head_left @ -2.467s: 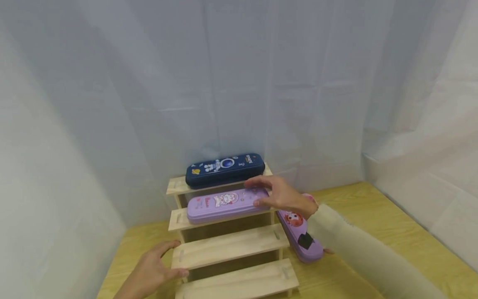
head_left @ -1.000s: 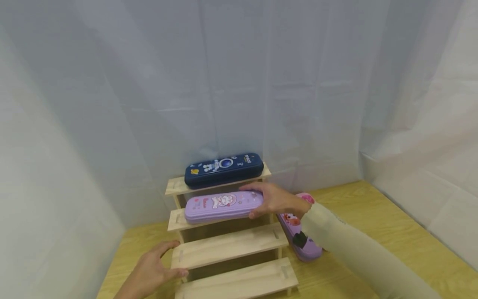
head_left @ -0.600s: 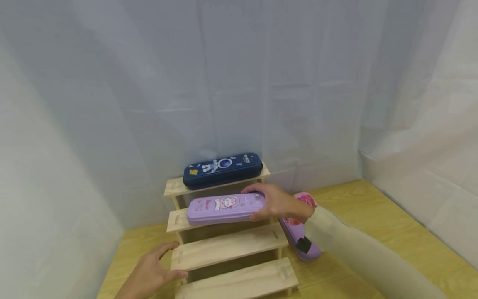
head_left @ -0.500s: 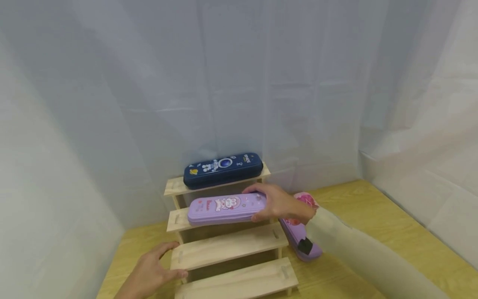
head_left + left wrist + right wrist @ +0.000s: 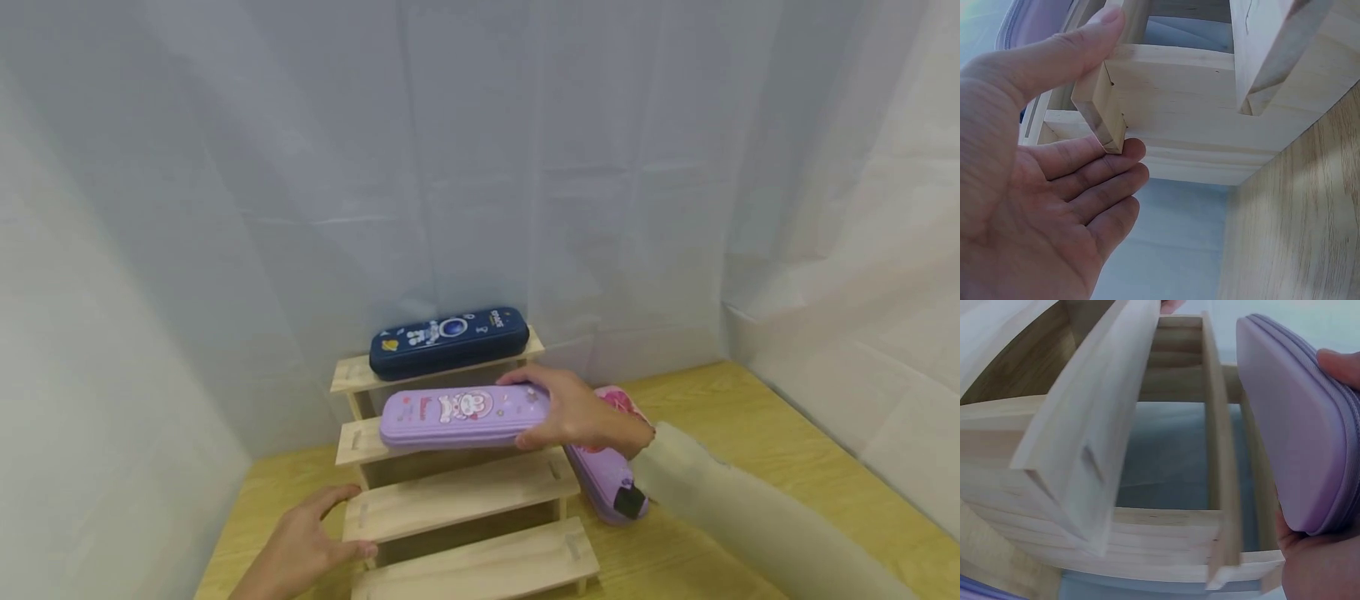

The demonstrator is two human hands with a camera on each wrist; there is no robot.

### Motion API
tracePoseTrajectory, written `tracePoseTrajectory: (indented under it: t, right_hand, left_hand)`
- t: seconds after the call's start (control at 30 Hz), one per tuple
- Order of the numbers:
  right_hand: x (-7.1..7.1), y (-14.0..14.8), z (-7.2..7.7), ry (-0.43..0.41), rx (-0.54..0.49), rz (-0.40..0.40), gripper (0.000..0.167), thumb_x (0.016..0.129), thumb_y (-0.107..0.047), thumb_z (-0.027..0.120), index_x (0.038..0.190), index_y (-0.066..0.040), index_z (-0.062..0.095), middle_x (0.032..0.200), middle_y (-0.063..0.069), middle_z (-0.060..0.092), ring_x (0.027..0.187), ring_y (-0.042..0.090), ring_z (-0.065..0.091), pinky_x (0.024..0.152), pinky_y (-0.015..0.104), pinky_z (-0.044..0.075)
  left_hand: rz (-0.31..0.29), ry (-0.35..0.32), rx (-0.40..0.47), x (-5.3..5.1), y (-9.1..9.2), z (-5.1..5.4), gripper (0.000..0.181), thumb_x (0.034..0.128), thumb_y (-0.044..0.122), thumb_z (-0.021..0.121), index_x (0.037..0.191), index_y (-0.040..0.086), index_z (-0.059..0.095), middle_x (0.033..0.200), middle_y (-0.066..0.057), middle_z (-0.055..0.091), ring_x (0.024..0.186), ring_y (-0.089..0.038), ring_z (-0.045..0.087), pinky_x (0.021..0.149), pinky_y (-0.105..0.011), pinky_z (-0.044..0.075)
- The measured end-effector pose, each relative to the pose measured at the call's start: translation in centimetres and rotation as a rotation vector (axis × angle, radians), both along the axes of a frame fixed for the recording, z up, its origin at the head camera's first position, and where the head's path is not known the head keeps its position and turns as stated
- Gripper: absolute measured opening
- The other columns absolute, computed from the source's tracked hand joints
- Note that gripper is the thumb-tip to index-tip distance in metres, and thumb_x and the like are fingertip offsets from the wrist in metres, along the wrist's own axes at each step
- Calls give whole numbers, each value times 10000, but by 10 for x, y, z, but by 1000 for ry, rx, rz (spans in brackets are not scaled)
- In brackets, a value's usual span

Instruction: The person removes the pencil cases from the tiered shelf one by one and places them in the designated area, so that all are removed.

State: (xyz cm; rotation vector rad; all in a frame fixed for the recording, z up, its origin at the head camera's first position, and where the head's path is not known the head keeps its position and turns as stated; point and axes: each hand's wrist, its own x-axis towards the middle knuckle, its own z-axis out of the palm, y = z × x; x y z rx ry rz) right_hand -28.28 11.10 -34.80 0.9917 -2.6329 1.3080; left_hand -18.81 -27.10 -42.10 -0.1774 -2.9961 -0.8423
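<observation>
My right hand [image 5: 576, 412] grips the right end of a lilac pencil case [image 5: 435, 419] with a cartoon rabbit on its lid, thumb in front and fingers behind. In the right wrist view the case [image 5: 1297, 431] stands apart from the boards, tilted above the second-highest tier. My left hand [image 5: 300, 537] pinches the left end of a lower board of the wooden stepped rack [image 5: 457, 497]. The left wrist view has the thumb on one face of that board end [image 5: 1100, 109], fingers against the other. A navy space-themed pencil case [image 5: 450, 343] lies on the top tier.
Another lilac pencil case [image 5: 600, 479], with a black patch near its end, lies on the wood-grain table [image 5: 720, 425] right of the rack, partly under my right forearm. Pale sheeting [image 5: 480, 167] walls the back and both sides.
My right hand has closed on the lilac rabbit pencil case, lifted it slightly off its tier and shifted it a little right. The left hand has stayed on the rack.
</observation>
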Motion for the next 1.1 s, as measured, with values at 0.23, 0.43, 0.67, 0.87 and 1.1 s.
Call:
tracePoseTrajectory:
  t: [0.23,0.43,0.67,0.87,1.1]
  right_hand:
    - [11,8,17,92,6,-42,795,619,-265,886,1357,-280,593,1289,-4,643,1013,182,587,834,301,479]
    - [16,15,33,148,-11,-71,784,637,-256,888,1360,-243,586,1281,35,655,1008,208,589,834,313,472]
    - [18,28,51,167,-90,-109,801,650,-184,897,1386,-184,579,1291,100,645,1000,226,590,803,311,511]
    - [15,41,63,226,-130,-130,794,644,-186,882,1377,-140,580,1268,111,659,1012,225,604,824,328,534]
    - [15,54,73,253,-172,-156,771,675,-163,873,1382,-102,572,1295,136,650,1028,224,596,858,265,506]
  left_hand:
    - [2,2,-1,1,-1,0,884,689,522,894,1394,87,586,1421,-187,614,1318,-444,561,1055,-611,496]
    - [4,-8,6,1,0,2,885,691,525,892,1396,88,583,1429,-192,606,1322,-453,555,1051,-619,495]
    - [15,-47,41,2,0,4,908,690,577,868,1406,102,575,1454,-183,588,1345,-469,530,1050,-628,494]
    - [5,-49,50,1,0,4,909,697,581,863,1412,102,569,1459,-190,580,1347,-478,522,1045,-633,495]
    - [-10,-24,49,0,-1,4,883,709,555,867,1409,104,573,1457,-190,583,1348,-477,522,1051,-631,493]
